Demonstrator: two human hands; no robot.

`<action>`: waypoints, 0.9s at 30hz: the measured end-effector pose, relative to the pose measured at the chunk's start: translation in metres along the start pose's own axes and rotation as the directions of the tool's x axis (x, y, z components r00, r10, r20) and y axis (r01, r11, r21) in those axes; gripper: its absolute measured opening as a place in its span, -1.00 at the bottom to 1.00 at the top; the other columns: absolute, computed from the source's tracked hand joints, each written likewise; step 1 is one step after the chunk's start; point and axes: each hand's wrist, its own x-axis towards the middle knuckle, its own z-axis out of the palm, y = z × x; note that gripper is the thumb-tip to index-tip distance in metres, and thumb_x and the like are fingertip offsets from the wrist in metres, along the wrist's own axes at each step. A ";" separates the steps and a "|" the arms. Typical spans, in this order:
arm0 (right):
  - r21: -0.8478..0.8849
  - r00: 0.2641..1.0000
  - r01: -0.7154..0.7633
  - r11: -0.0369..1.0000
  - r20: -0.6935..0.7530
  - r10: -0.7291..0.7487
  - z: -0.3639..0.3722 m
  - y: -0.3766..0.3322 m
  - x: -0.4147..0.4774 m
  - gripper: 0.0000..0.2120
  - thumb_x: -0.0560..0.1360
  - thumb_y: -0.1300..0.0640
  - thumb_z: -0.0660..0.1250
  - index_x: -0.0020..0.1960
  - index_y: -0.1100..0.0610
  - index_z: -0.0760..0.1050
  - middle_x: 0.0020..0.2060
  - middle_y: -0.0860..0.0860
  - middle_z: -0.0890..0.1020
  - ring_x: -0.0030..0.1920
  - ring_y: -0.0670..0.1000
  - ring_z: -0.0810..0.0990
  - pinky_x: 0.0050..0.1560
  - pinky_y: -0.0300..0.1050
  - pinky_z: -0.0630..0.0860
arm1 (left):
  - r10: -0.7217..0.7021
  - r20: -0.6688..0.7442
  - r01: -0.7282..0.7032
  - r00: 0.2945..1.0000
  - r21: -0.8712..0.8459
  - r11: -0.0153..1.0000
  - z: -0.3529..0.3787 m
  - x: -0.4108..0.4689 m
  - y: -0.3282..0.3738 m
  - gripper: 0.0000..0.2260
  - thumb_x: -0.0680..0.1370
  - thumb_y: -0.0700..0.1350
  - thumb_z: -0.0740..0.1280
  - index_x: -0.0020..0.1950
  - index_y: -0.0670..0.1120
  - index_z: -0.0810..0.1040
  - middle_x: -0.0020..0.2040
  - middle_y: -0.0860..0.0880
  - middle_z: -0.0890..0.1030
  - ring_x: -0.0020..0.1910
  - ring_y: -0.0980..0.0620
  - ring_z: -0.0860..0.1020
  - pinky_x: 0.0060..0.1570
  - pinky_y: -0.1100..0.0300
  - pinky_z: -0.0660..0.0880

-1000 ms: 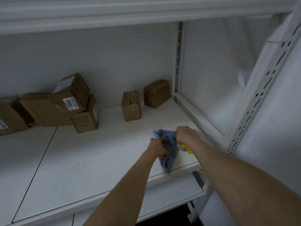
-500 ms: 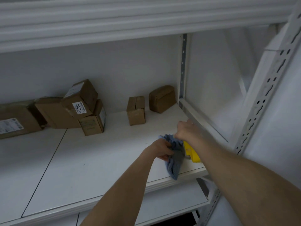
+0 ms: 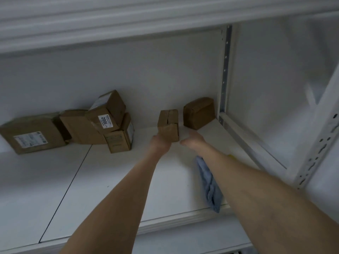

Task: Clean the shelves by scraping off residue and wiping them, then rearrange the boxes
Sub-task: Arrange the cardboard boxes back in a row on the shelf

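A small upright brown cardboard box [image 3: 168, 125] stands near the back of the white metal shelf [image 3: 113, 189], just left of a brown wrapped parcel [image 3: 199, 112]. The person's left hand [image 3: 160, 143] is against its lower left corner, though blur makes it impossible to tell whether it grips, and the right hand [image 3: 192, 140], fingers loose and empty, is just beside its right face, seemingly to lift it between both. The crumpled blue cloth [image 3: 209, 184] lies in no hand under the right forearm, draped over the shelf's front edge, suggesting wiping here is finished and rearranging is in hand.
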 end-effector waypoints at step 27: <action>0.454 0.994 -0.106 0.885 0.033 0.102 0.097 -0.014 0.160 -0.08 0.05 -0.11 0.39 0.37 0.20 0.37 0.21 0.18 0.55 0.11 0.18 0.59 0.02 -0.01 0.58 | -0.250 0.051 0.241 0.967 -0.507 0.828 -0.005 0.117 -0.049 -0.67 0.63 -0.15 0.12 0.30 -0.31 0.41 -0.04 -0.15 0.44 -0.03 -0.04 0.39 -0.05 0.12 0.36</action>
